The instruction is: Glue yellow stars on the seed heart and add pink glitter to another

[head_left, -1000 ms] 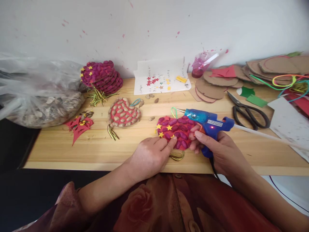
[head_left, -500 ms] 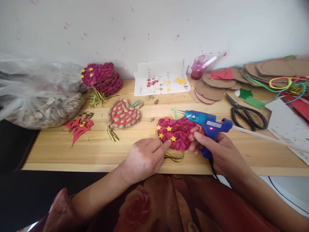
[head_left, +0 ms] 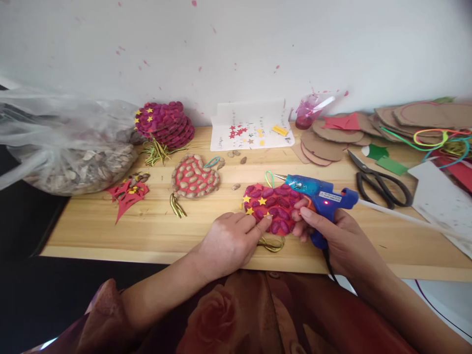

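On the table in front of me lies an ornament (head_left: 275, 201) of purple-painted peanut shells on a red base, with several yellow stars, a green loop at the top and a gold-black tassel (head_left: 272, 244) below. My left hand (head_left: 236, 241) rests at its lower left edge, fingers closed. One fingertip presses on a yellow star, mostly covering it. My right hand (head_left: 342, 236) is wrapped round a blue hot glue gun (head_left: 313, 189), its red light lit and nozzle pointing left above the ornament. Its fingertips touch the ornament's right edge. A white glue stick (head_left: 391, 211) projects from the gun's rear.
A heart of unpainted peanut shells (head_left: 195, 176) lies left, near red scraps (head_left: 127, 199). Behind are a bag of shells (head_left: 88, 164), stacked purple ornaments (head_left: 167, 125) and paper with small stars (head_left: 224, 140). Scissors (head_left: 379, 182) and cardboard pieces (head_left: 324, 142) lie right.
The whole view has shifted slightly right and down. My left fingertip has moved onto the lower right yellow star, which showed uncovered before. My right hand keeps the glue gun in the same pose.
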Available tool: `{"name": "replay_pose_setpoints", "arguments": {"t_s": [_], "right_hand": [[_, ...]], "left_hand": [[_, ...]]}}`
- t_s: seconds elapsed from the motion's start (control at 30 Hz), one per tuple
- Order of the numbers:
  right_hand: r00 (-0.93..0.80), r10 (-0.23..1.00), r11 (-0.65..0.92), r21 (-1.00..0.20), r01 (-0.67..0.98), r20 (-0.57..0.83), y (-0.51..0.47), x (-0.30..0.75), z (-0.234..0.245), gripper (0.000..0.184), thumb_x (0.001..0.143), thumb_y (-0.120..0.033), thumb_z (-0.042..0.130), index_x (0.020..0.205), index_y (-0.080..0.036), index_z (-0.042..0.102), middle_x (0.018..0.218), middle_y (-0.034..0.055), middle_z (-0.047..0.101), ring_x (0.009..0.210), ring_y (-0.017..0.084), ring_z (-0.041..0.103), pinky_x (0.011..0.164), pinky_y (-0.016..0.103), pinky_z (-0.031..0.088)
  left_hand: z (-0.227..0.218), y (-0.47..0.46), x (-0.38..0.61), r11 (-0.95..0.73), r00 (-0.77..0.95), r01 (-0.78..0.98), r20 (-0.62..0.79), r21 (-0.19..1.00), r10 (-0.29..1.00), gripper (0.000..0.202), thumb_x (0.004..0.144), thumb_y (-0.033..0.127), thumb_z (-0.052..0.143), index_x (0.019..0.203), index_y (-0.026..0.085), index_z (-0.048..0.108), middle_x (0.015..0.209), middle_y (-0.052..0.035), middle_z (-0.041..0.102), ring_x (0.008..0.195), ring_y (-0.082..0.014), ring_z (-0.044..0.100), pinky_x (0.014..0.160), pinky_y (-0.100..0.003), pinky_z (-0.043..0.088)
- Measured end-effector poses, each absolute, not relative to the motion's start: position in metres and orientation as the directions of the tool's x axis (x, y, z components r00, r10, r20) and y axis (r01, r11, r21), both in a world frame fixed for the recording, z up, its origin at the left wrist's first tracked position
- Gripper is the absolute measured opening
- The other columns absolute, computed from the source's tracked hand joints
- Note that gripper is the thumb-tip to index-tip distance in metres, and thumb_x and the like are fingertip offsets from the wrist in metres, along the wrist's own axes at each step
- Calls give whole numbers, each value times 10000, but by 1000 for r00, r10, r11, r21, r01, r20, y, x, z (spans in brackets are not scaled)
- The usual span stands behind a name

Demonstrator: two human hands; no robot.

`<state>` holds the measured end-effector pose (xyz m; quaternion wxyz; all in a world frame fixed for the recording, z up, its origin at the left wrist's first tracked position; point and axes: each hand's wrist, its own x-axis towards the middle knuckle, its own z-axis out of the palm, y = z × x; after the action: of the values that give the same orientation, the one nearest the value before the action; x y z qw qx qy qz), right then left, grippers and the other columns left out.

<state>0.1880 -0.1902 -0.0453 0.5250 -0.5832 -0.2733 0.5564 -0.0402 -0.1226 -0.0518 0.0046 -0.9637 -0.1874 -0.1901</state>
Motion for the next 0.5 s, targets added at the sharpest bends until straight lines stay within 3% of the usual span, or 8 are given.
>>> {"name": "replay_pose_setpoints", "arguments": {"t_s": [0.27,0.37,0.5], "right_hand": [[258,892,-302,-914,-273,-372,-190,188,-45,377,728,-475,886,900,-180,727,676,34,731,572,135,637,541,226,511],[250,889,-310,-907,-286,-383,-190,188,-46,381,727,-476,887,899,-181,721,682,30,731,575,131,638,545,223,509],[242,892,-308,-904,-296,-383,-190,187,-44,371,737,-461,881,926,-187,717,716,24,733,597,131,640,553,226,503]], "left_hand": [[-53,-122,-43,-930,852,353,373,107,366,339,966,148,520,1284,112,632,798,-32,661,705,-195,631,619,-327,525],[-52,-122,-47,-886,772,414,435,208,463,370,955,118,521,1301,130,653,751,-11,635,654,-163,592,591,-288,486],[-48,-120,-53,-713,588,526,407,464,699,377,950,109,537,1296,144,683,702,14,592,619,-121,566,595,-236,475]]}}
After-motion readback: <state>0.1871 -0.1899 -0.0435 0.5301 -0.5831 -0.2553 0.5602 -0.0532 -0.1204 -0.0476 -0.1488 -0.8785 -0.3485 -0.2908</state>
